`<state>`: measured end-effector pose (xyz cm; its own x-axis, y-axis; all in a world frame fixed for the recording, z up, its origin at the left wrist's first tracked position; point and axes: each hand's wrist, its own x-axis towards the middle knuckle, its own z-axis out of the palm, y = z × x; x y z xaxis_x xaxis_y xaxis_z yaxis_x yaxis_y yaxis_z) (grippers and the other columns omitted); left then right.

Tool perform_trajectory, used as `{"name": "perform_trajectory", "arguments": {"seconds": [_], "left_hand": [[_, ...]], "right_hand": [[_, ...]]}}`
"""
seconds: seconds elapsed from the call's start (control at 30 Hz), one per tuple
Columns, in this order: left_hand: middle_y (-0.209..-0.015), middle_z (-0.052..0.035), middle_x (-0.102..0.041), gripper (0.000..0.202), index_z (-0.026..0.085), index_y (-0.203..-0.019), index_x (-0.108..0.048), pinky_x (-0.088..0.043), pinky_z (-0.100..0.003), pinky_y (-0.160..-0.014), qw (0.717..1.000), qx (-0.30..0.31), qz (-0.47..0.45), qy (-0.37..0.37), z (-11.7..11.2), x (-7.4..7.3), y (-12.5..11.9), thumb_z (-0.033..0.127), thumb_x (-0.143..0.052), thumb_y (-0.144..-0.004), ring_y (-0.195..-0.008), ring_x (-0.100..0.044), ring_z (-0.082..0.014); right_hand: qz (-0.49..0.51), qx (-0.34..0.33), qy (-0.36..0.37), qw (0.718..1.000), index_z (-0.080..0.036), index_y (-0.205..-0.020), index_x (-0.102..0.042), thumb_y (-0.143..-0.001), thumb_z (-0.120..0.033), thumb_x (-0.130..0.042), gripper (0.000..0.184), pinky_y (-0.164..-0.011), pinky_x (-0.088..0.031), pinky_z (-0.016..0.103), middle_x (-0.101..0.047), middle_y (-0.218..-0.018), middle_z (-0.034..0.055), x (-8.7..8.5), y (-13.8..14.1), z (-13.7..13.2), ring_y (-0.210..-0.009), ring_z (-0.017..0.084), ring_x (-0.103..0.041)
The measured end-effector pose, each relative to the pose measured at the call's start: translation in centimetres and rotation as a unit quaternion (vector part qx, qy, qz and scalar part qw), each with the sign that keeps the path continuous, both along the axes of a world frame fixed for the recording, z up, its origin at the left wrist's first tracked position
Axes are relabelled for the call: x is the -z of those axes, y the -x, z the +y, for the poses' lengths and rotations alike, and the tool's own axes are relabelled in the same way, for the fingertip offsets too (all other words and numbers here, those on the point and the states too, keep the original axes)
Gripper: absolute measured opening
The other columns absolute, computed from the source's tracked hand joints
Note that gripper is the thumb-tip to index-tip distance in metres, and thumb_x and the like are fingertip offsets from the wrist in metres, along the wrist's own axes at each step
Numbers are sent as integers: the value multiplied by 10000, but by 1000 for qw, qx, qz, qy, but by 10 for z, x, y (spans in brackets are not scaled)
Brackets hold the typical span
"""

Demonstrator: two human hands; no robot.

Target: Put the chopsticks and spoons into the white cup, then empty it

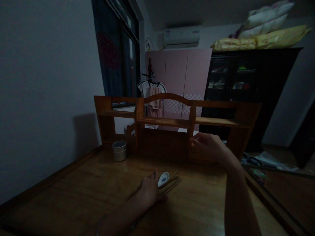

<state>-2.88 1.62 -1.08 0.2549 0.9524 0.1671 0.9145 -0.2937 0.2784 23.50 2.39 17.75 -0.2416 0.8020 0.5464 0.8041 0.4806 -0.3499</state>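
Note:
My left hand [149, 189] rests low on the wooden desk [73, 200], fingers curled around the handle end of a white spoon with a blue mark [163, 178]. Several wooden chopsticks [171, 184] lie beside and under that hand; whether it grips them too is unclear. My right hand [209, 146] is raised over the desk near a post of the wooden shelf unit [172, 122], fingers loosely curled and pinched together, with nothing clearly visible in them.
A small metal tin [119, 150] stands at the back left of the desk by the shelf unit. The room is dim. Behind are a pink wardrobe [182, 72], a dark cabinet [246, 82], hanging clothes [154, 96] and a white wall on the left.

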Motion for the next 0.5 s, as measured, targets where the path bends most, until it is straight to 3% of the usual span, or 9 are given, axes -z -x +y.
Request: {"name": "perform_trajectory", "arguments": {"seconds": [0.07,0.17,0.27,0.33,0.4,0.5], "left_hand": [[-1196,-287,-575,997,75,-1386,-439,-454,-585,-842,999,-1,-17,-27,2,-4,-3,607,-724,-593,-1077,-542,-495],[-1360,-206,-470,763,160,-1425,-367,-398,-541,-997,985,-12,-96,-145,17,-9,3,574,-548,-811,-1290,-403,-397],[-1477,-155,-305,700,186,-1467,-225,-288,-499,-1107,922,-79,-201,-321,48,-21,31,438,-520,-885,-1384,-270,-310],[-1494,-180,-249,809,142,-1474,-141,-208,-493,-1144,873,-141,-243,-398,72,-29,63,399,-588,-852,-1399,-214,-308],[-1501,-215,-195,941,104,-1471,-64,-179,-500,-1147,842,-217,-282,-406,95,-31,100,401,-654,-801,-1397,-185,-334],[-1479,-228,-205,1074,101,-1455,-20,-216,-499,-1124,820,-322,-328,-341,124,-20,151,444,-723,-720,-1380,-198,-358]], "right_hand": [[1,-2,-1,1000,-185,-860,-669,-919,-471,-501,337,-514,-340,235,-621,-648,11,0,0,0,-585,139,-556],[-1,0,-3,1000,-188,-857,-673,-917,-469,-503,334,-519,-343,238,-631,-656,13,-1,-1,0,-590,141,-566],[-4,11,-7,1000,-193,-854,-678,-914,-464,-510,324,-517,-339,242,-633,-651,12,-2,-1,0,-585,144,-569],[-4,18,-9,1000,-195,-863,-681,-913,-452,-515,310,-523,-343,243,-641,-662,14,-3,0,-1,-591,146,-577],[-3,18,-7,1000,-189,-870,-682,-914,-447,-512,312,-529,-349,246,-648,-673,21,-4,1,-2,-601,151,-585],[0,14,-4,1000,-173,-859,-684,-917,-457,-498,344,-520,-346,247,-649,-673,34,-4,2,-4,-599,157,-580]]}}
